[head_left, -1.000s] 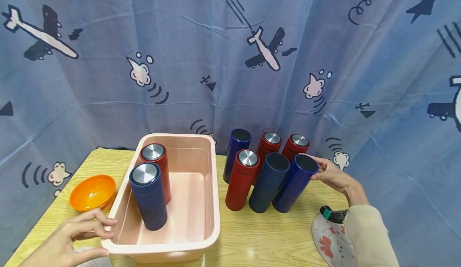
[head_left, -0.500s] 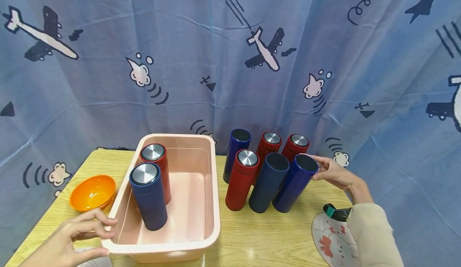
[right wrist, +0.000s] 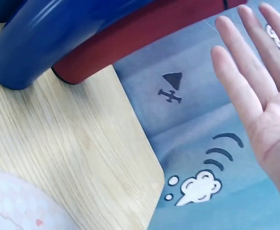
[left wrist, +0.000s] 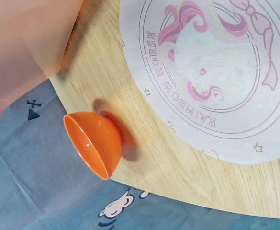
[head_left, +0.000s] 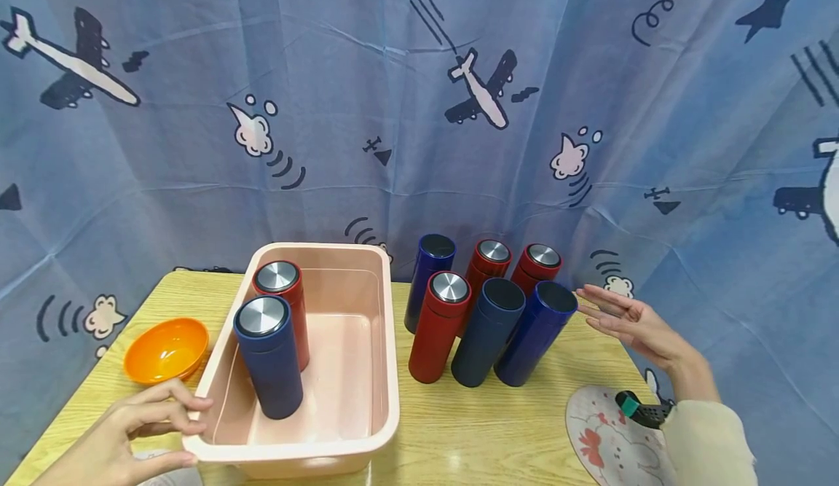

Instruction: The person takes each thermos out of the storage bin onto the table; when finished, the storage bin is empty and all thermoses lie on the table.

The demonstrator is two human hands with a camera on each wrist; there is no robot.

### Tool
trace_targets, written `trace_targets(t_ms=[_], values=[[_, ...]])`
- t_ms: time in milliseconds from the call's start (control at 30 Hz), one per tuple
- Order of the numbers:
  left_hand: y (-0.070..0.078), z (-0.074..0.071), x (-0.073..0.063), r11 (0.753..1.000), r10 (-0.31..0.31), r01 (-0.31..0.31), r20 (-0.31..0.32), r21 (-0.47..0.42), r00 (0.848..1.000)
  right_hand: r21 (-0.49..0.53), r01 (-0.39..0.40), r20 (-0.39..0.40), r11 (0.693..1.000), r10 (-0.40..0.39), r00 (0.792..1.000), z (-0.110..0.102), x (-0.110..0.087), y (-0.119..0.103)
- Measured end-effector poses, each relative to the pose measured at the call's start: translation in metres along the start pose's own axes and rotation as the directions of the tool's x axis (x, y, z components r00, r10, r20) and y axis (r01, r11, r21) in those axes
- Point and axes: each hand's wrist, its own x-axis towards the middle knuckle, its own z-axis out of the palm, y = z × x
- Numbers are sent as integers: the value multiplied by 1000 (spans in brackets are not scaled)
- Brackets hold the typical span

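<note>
At the front left corner of the pink plastic bin [head_left: 321,451], my left hand [head_left: 140,424] grips the rim with its fingers and thumb. Inside the bin stand a blue thermos [head_left: 272,369] and a red thermos [head_left: 298,318], both silver-lidded. My right hand [head_left: 645,326] is held beside the shiny blue thermos [head_left: 534,340], fingers straight, holding nothing; in the right wrist view its palm [right wrist: 278,124] shows. Left of the shiny one stand a dark blue thermos [head_left: 485,340] and a red thermos [head_left: 438,344]. Behind them are another blue thermos [head_left: 426,282] and two red thermoses [head_left: 488,264].
An orange bowl [head_left: 167,351] sits on the table left of the bin. A round printed mat [head_left: 603,435] lies at the right, another round mat [left wrist: 207,72] at the front left. The wooden table [head_left: 452,442] ends at a blue patterned curtain [head_left: 393,143].
My right hand has let go of the shiny blue thermos and moved right, its fingers straightening. The thermoses stay where they were. The left hand has stayed on the bin.
</note>
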Motion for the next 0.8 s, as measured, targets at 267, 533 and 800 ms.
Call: trace_targets(t_ms=[267, 533, 800], values=[[-1, 1, -2, 997, 74, -74, -16, -2, 997, 133, 61, -27, 989, -58, 998, 12, -21, -18], [0, -4, -3, 994, -111, 110, 40, 14, 993, -107, 15, -79, 994, -24, 997, 45, -32, -34], [-1, 1, -1, 999, 41, -40, -19, 27, 999, -191, 72, -31, 979, -80, 996, 97, -17, -44]])
